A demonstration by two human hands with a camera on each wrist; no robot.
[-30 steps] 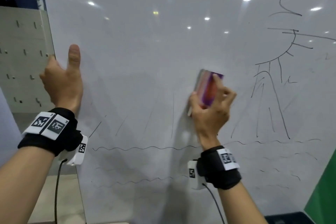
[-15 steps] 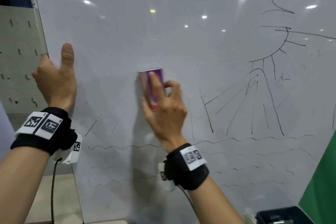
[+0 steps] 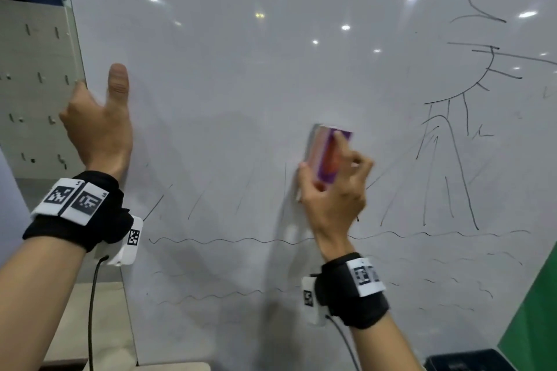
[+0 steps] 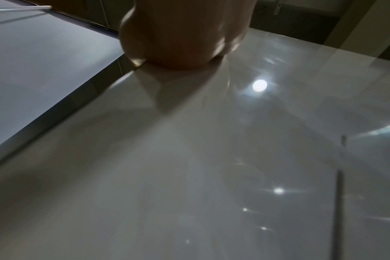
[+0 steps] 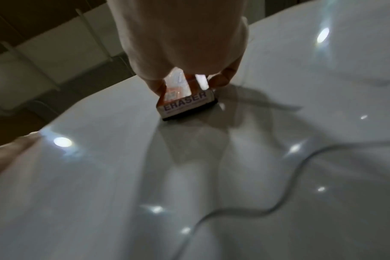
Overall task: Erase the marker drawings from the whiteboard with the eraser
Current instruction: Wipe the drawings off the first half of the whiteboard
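Note:
The whiteboard [image 3: 241,75] fills the head view. Black marker lines remain on it: a sun with rays [image 3: 470,81] at the upper right, a hill shape [image 3: 446,166] below it, and wavy lines [image 3: 229,240] along the lower part. My right hand [image 3: 334,190] grips the purple and orange eraser [image 3: 327,156] and presses it flat on the board near the middle. In the right wrist view the eraser [image 5: 185,103] shows its "ERASER" label, felt side on the board. My left hand [image 3: 96,129] holds the board's left edge, fingers behind it and thumb [image 3: 118,84] up on the front.
A pale pegboard panel [image 3: 33,84] stands behind the board's left edge. A green surface [image 3: 533,319] and a dark bin [image 3: 464,361] sit at the lower right. A beige table top [image 3: 99,325] lies below left.
The right hand swept the eraser left across the board, then back right to near its earlier spot. Slanted lines left of the hill are fainter. The left hand stayed on the edge.

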